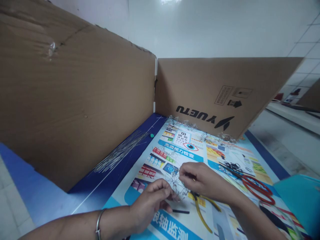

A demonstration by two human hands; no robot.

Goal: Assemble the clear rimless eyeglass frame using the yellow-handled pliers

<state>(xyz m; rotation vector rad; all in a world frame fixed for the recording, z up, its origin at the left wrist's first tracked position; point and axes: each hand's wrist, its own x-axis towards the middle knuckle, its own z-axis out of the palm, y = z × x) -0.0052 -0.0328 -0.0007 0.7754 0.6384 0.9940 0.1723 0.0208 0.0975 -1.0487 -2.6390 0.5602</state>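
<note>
My left hand (153,203), a metal bangle on its wrist, is closed in a pinch at the near edge of a tangle of thin wire with clear pieces (178,186). Just to the right, my right hand (197,180) pinches at the upper side of the same wire, its fingertips partly hidden. Pliers with yellow handles (203,213) lie below my right hand, their head covered by it. A short black strip (181,211) rests beside my left fingertips.
A bundle of straight thin wires (120,151) and a small green piece (152,135) lie on the left. Red-handled scissors (260,190) and black loops (236,166) sit right, near a turquoise tub (300,200). Cardboard walls (200,86) stand behind; clear pieces (226,136) line their foot.
</note>
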